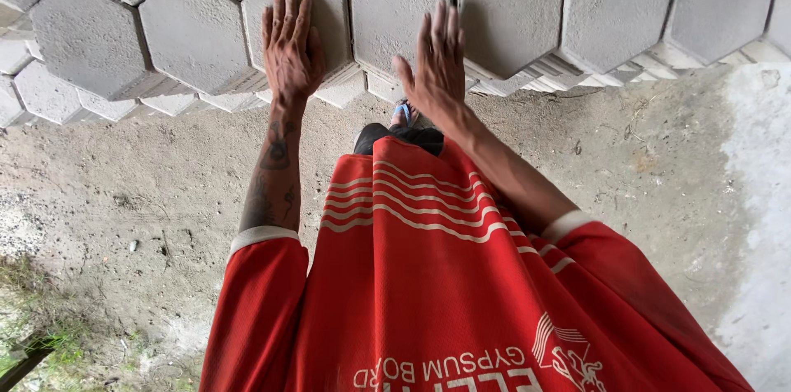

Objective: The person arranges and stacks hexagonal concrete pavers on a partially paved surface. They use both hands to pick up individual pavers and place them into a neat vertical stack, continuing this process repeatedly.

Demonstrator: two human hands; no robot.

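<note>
My left hand [291, 44] lies flat, fingers together, on top of a grey hexagonal concrete paver [329, 13] in the front row of a stack. My right hand [437, 62] reaches toward the neighbouring hexagonal paver [387, 13], fingers spread, palm over its front edge. Neither hand grips anything. Both arms come out of the red sleeves of my shirt [412, 276]. The pavers sit in several layers; lower layers show as ribbed edges [527, 79] under the top row.
Stacked hexagonal pavers [618, 4] fill the whole far side of the view. Bare sandy ground [148, 186] lies between me and the stack. A paler concrete patch [758, 219] runs along the right. Grass [41, 342] shows at lower left.
</note>
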